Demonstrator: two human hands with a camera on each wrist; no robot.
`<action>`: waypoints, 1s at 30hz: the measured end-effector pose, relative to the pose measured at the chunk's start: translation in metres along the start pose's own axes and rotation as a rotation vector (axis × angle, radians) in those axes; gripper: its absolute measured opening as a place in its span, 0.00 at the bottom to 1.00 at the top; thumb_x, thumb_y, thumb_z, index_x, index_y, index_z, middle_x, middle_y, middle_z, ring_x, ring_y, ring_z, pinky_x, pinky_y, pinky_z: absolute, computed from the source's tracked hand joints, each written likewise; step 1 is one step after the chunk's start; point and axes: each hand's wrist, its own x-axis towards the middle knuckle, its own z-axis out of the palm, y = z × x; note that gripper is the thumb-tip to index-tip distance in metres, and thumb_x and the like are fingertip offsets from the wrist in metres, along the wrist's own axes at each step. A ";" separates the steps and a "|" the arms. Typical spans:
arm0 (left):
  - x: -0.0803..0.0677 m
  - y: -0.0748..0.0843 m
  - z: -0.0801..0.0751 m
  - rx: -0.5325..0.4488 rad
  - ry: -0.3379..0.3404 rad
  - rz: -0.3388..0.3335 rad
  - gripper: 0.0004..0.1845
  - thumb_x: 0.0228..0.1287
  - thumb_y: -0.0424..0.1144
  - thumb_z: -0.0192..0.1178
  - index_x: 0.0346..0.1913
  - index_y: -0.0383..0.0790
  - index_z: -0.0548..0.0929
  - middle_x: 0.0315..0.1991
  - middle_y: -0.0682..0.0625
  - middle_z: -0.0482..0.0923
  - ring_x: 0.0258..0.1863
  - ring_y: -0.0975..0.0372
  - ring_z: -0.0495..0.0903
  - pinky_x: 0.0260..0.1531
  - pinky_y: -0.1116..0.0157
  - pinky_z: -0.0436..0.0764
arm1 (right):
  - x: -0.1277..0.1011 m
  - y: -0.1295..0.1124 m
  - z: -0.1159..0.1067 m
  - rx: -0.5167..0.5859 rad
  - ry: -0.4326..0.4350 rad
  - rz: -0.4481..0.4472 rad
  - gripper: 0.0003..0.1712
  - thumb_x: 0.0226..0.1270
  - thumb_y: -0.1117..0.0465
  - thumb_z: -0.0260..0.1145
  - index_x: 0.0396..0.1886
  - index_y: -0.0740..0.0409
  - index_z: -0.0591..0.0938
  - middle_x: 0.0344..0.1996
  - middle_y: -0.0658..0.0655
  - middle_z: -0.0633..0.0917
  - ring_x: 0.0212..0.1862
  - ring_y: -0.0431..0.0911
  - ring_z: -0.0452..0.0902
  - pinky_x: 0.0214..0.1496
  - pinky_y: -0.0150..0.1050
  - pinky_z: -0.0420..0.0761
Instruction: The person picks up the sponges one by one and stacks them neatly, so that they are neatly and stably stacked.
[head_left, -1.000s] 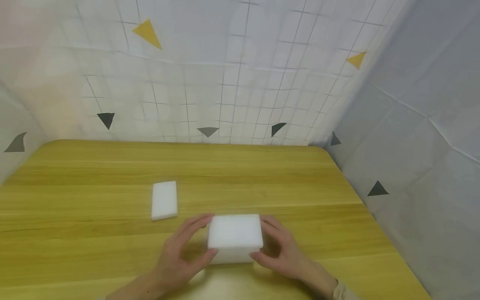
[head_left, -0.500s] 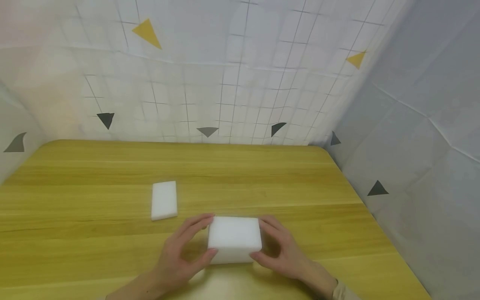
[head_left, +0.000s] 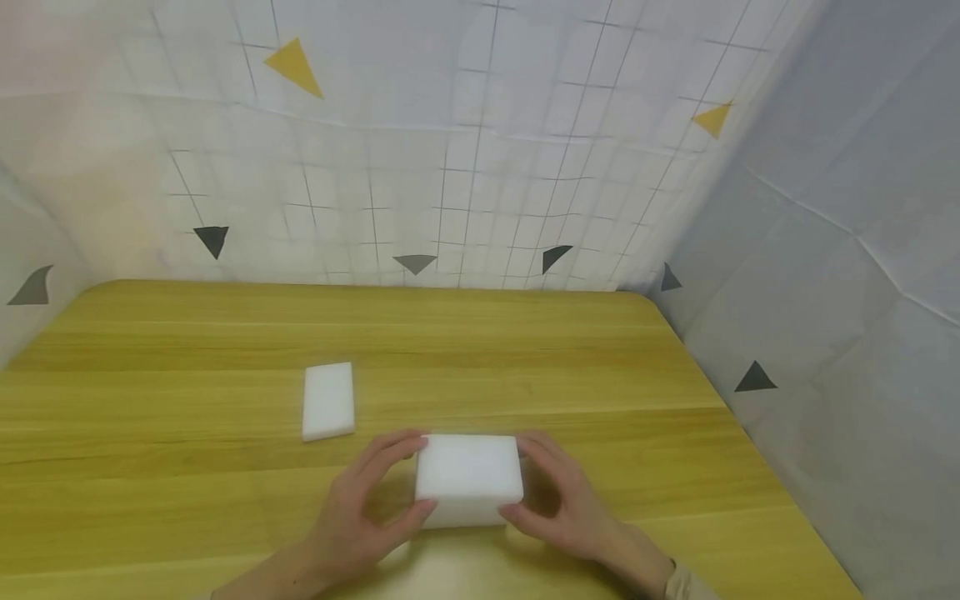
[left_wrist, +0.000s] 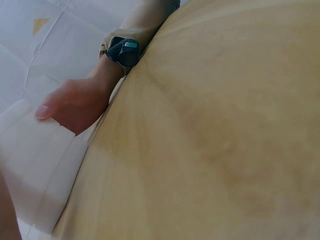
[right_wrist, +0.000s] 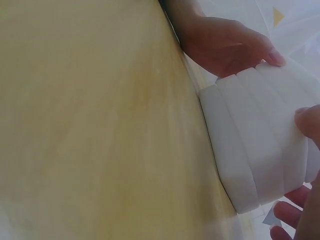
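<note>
A stack of white sponge blocks (head_left: 468, 468) stands on the table close to the person, between both hands. My left hand (head_left: 366, 504) holds its left end, thumb at the near face and fingers round the far corner. On the opposite end my right hand (head_left: 564, 500) grips in the same manner. Several layers show in the stack in the right wrist view (right_wrist: 245, 135), their edges nearly in line. A single white sponge (head_left: 328, 401) lies flat to the left, beyond the left hand.
The wood-grain table (head_left: 570, 350) reaches back to a pale wall cloth (head_left: 420, 192) with grid lines and triangles. Another grey-white cloth (head_left: 825, 275) hangs along the right side. A dark watch-like device (left_wrist: 125, 51) sits on the right wrist.
The top sponge has shifted slightly toward the person and left, and now lies more evenly over the layers below. Both hands have hardly moved; the single sponge stays put.
</note>
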 end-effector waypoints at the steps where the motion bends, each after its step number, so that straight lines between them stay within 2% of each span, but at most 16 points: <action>1: 0.000 0.000 0.000 0.000 0.001 0.004 0.28 0.63 0.40 0.69 0.58 0.24 0.76 0.55 0.37 0.78 0.54 0.55 0.80 0.63 0.72 0.74 | 0.000 0.000 0.000 -0.006 0.003 -0.001 0.39 0.56 0.56 0.77 0.67 0.62 0.73 0.56 0.57 0.80 0.54 0.46 0.76 0.61 0.37 0.77; 6: 0.001 -0.001 0.001 0.003 0.012 0.023 0.28 0.62 0.40 0.69 0.58 0.23 0.77 0.54 0.37 0.79 0.52 0.55 0.80 0.62 0.72 0.75 | 0.001 0.001 0.001 -0.033 0.033 -0.015 0.43 0.59 0.51 0.75 0.67 0.69 0.70 0.57 0.58 0.79 0.52 0.46 0.74 0.57 0.38 0.77; 10: 0.002 0.000 0.001 -0.002 0.019 0.037 0.28 0.62 0.40 0.69 0.57 0.22 0.77 0.54 0.37 0.79 0.52 0.55 0.80 0.61 0.72 0.75 | 0.002 -0.001 0.003 -0.019 0.065 -0.029 0.44 0.59 0.51 0.75 0.68 0.70 0.70 0.57 0.59 0.79 0.54 0.46 0.73 0.58 0.38 0.76; 18: 0.004 -0.001 0.001 -0.015 0.028 0.056 0.28 0.61 0.39 0.69 0.57 0.21 0.76 0.54 0.36 0.79 0.53 0.53 0.80 0.63 0.71 0.74 | 0.002 -0.002 0.006 0.010 0.107 -0.050 0.35 0.63 0.53 0.72 0.64 0.68 0.74 0.56 0.61 0.79 0.54 0.47 0.74 0.57 0.36 0.75; 23: 0.003 -0.002 0.001 -0.007 0.025 0.047 0.28 0.62 0.40 0.69 0.57 0.21 0.76 0.54 0.37 0.79 0.54 0.54 0.80 0.65 0.71 0.73 | 0.003 -0.003 0.006 0.011 0.117 -0.063 0.33 0.64 0.54 0.72 0.64 0.67 0.74 0.55 0.61 0.79 0.54 0.47 0.74 0.57 0.34 0.76; 30: 0.002 -0.002 0.000 -0.006 0.020 0.040 0.29 0.64 0.41 0.68 0.57 0.20 0.75 0.54 0.37 0.79 0.54 0.54 0.79 0.61 0.72 0.75 | 0.005 -0.004 0.006 0.014 0.122 -0.074 0.32 0.64 0.55 0.72 0.63 0.67 0.75 0.54 0.62 0.80 0.55 0.47 0.75 0.57 0.33 0.77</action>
